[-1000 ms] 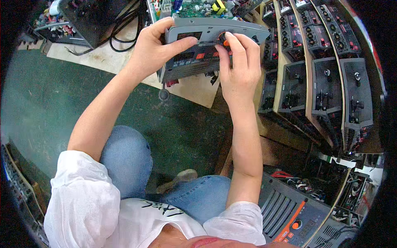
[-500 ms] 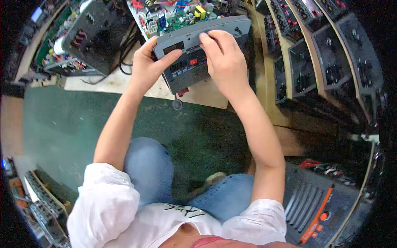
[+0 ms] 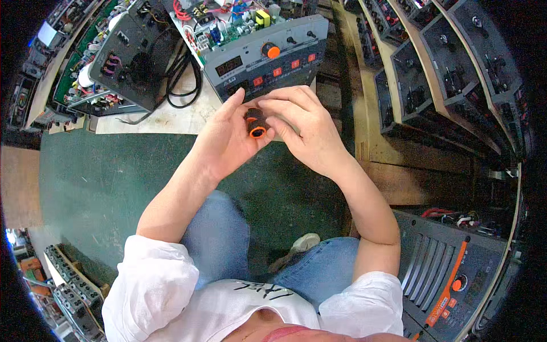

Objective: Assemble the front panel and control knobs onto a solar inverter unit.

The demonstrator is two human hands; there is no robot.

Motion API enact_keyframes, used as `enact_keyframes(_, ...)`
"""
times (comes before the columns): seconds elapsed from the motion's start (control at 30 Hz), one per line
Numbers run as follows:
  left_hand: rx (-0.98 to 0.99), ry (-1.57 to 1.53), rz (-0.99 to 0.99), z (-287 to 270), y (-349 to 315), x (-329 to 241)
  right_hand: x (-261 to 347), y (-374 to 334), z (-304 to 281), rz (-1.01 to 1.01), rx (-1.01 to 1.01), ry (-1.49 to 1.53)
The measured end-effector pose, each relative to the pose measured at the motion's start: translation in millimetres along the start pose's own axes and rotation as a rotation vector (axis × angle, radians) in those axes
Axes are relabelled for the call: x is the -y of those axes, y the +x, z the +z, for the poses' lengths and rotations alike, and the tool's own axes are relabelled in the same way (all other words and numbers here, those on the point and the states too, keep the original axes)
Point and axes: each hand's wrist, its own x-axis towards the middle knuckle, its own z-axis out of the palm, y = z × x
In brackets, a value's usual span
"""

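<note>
My left hand (image 3: 225, 137) is turned palm up, with its fingers curled under small black knobs with orange rims (image 3: 257, 131). My right hand (image 3: 307, 125) reaches over that palm, its thumb and bent fingers around the knobs; some fingertips are hidden. Just beyond both hands stands a machine's grey front panel (image 3: 293, 45), carrying a dark display (image 3: 228, 65), a row of orange-red buttons and small black posts. One orange-capped knob (image 3: 273, 52) sits on the panel. Behind it, a green circuit board (image 3: 242, 34) with wires and components lies exposed.
Another opened machine (image 3: 117, 62) stands at the far left, black cables (image 3: 185, 85) beside it. Racked dark machine panels (image 3: 419, 85) line the right side. A grey machine with vents and an orange stripe (image 3: 436, 279) is at lower right. More panels (image 3: 71, 285) lie lower left.
Both hands have left the panel's upper edge and come back toward me, meeting over the knobs. The panel's face shows more fully, with its orange-capped knob in sight.
</note>
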Motion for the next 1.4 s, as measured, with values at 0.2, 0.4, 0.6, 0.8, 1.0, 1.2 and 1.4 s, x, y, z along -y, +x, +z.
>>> enact_keyframes(0.2,0.067,-0.003,-0.034,-7,11,6,-4,-4,4,0.039,0.034,-0.003)
enact_keyframes(0.4,0.108,0.1,-0.027,-5,11,11,-3,-2,5,0.052,0.118,-0.063)
enact_keyframes(0.6,0.091,0.297,0.024,-3,14,18,-8,-6,8,0.285,0.061,0.169)
enact_keyframes(0.8,0.099,0.336,0.03,-10,18,19,-18,-8,11,0.471,0.032,0.42)
enact_keyframes(1.0,0.039,0.403,0.055,-19,24,15,-24,-5,11,0.164,-0.055,0.061)
enact_keyframes(1.2,-0.049,0.696,0.248,-17,28,16,-21,-6,13,0.012,-0.058,-0.038)
enact_keyframes(1.4,-0.085,0.827,0.397,-7,23,11,-30,-1,12,0.282,-0.138,0.123)
